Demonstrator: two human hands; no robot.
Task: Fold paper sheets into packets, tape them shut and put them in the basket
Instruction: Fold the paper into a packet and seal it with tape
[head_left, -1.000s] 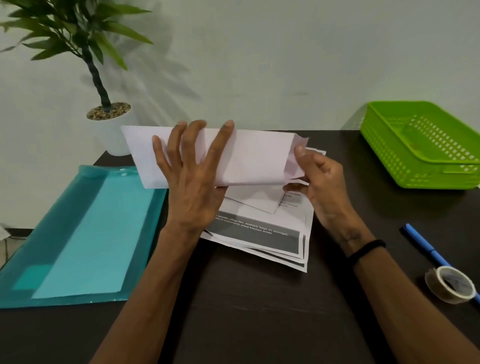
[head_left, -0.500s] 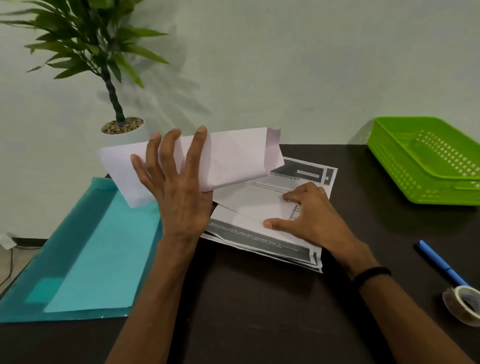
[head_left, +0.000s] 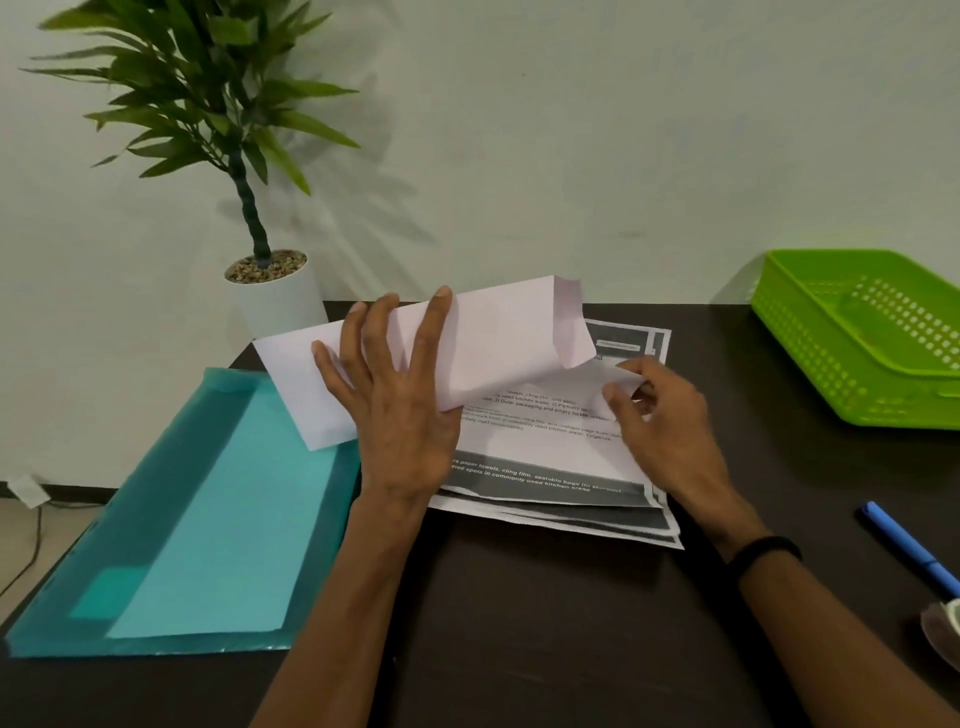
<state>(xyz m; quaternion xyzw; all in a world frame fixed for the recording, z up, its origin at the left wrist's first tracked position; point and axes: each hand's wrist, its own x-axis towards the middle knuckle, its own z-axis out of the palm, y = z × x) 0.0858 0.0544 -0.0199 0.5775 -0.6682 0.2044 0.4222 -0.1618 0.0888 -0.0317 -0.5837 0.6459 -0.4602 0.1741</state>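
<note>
My left hand (head_left: 400, 410) holds a folded white paper sheet (head_left: 498, 343) lifted above the table, fingers spread over its near face, thumb hidden behind it. Its right end curls open. Below lies a stack of printed sheets (head_left: 550, 483) on the dark table (head_left: 545, 623). My right hand (head_left: 660, 421) rests on that stack and pinches the lifted corner of the top printed sheet. The green basket (head_left: 852, 338) stands at the far right and holds no packets. A tape roll (head_left: 948, 631) is cut off by the right edge.
A teal plastic folder (head_left: 171, 530) with a lighter sheet inside lies on the table's left side. A potted plant (head_left: 260, 280) stands at the back left against the wall. A blue pen (head_left: 909, 548) lies near the tape roll.
My right hand let go of the folded sheet's right end, dropped to the printed stack and now lifts a corner of its top sheet. My left hand kept the folded sheet and tilted it left.
</note>
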